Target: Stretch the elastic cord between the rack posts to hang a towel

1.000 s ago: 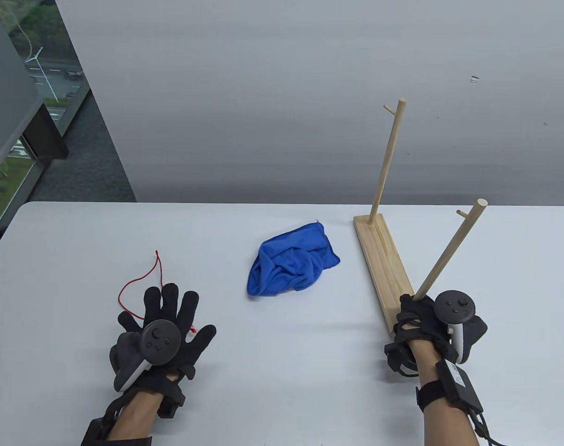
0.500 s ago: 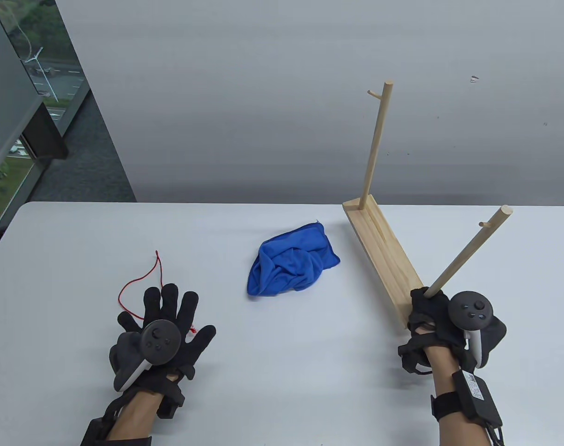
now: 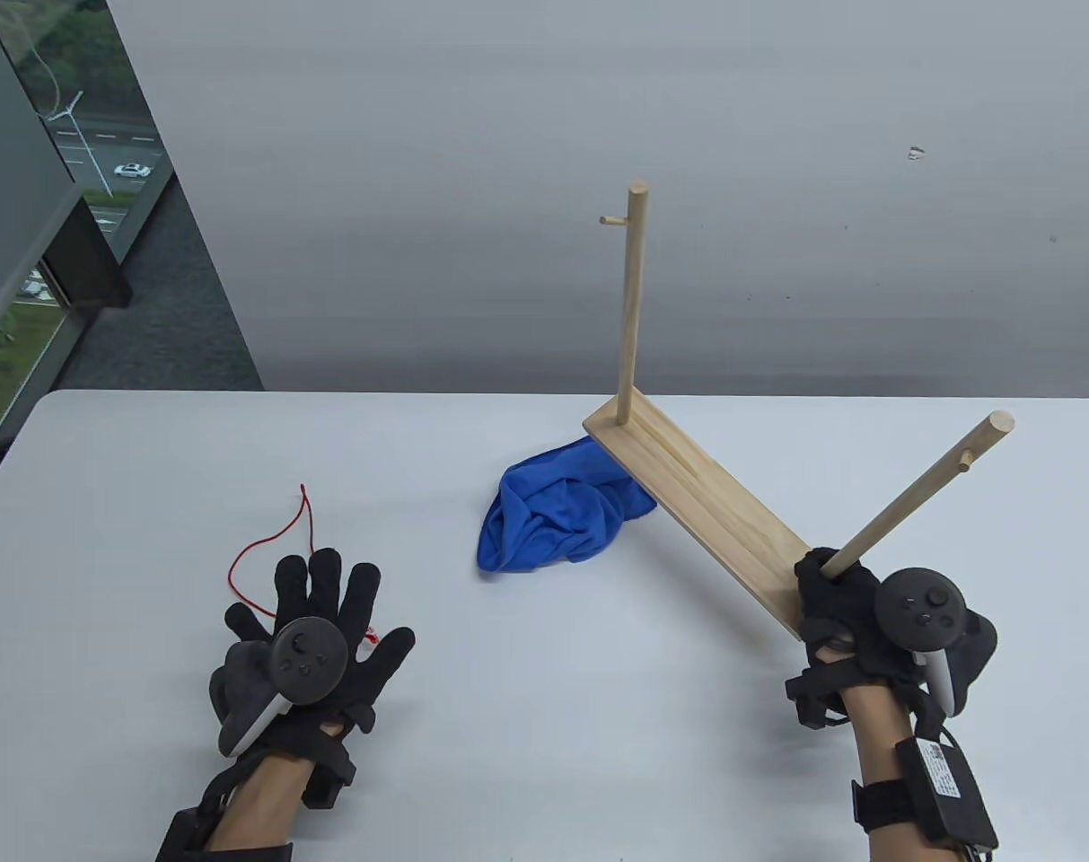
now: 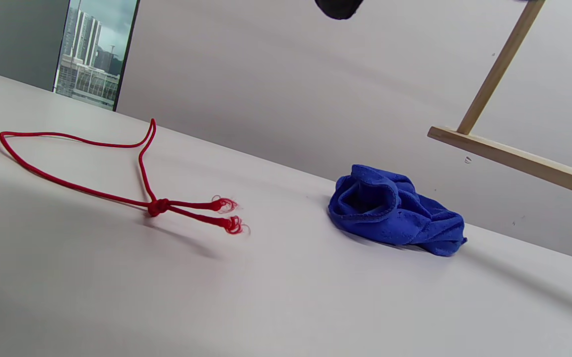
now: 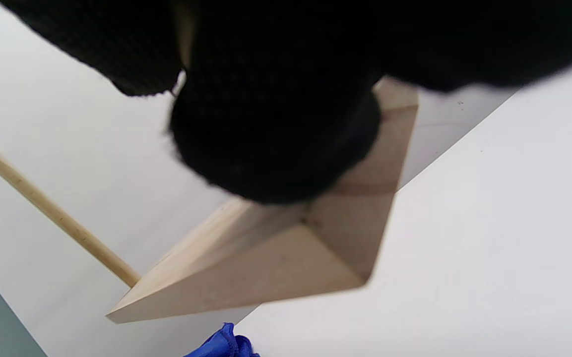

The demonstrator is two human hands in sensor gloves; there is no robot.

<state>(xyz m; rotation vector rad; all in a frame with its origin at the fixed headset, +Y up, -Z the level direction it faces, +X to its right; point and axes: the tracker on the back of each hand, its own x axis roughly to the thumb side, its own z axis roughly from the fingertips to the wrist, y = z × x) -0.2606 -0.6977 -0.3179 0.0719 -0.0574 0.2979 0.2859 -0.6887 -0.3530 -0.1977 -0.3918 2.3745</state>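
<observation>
We see the towel lying mid-tabletop. Left of the towel lies the cord, our left hand just before it. Right of the towel is the rack, its far end over the towel's edge, our right hand at its near post.

Right hand grips wooden rack; left hand rests flat.

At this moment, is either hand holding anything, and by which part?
The right hand grips the wooden rack at the bottom of its near post, by the base. The left hand holds nothing, spread above the red cord.
</observation>
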